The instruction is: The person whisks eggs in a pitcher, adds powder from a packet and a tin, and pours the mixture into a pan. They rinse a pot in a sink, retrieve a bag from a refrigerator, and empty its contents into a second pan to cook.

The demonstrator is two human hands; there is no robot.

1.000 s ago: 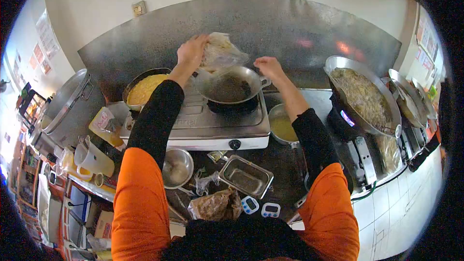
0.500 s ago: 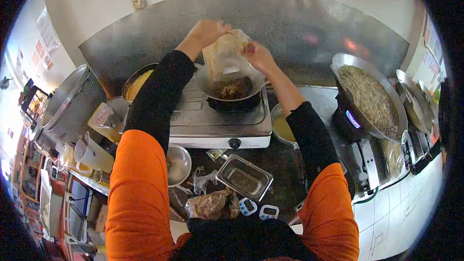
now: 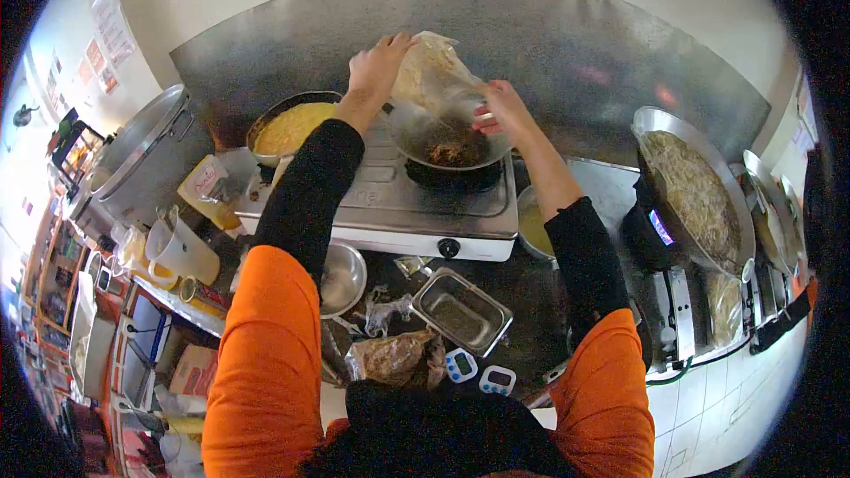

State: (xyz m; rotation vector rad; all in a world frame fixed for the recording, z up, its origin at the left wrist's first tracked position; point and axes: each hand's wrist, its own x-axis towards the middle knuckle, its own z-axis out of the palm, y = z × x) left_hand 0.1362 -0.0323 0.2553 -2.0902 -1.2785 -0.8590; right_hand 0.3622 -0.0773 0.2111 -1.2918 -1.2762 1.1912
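Note:
A clear plastic bag point(image 3: 434, 73), smeared inside with yellowish residue, hangs tilted above a wok point(image 3: 409, 134) on the gas stove point(image 3: 425, 212). My left hand point(image 3: 381, 66) pinches the bag's upper left corner. At the bag's right side, my right hand point(image 3: 505, 111) has its fingers closed on the bag's edge, over the wok's right rim. Dark brown minced food point(image 3: 452, 154) lies in the bottom of the wok.
Left of the stove are a pan of yellow food point(image 3: 292, 127), a large pot point(image 3: 142, 159) and a measuring jug point(image 3: 181, 248). In front sit a steel tray point(image 3: 462, 310), a metal bowl point(image 3: 341, 279) and two timers. A big noodle-filled wok point(image 3: 695, 190) stands right.
The view has shifted a little, and more of the yellow pan shows. My right hand has moved lower relative to the bag, which now slants to the right. More of the wok's inside is visible.

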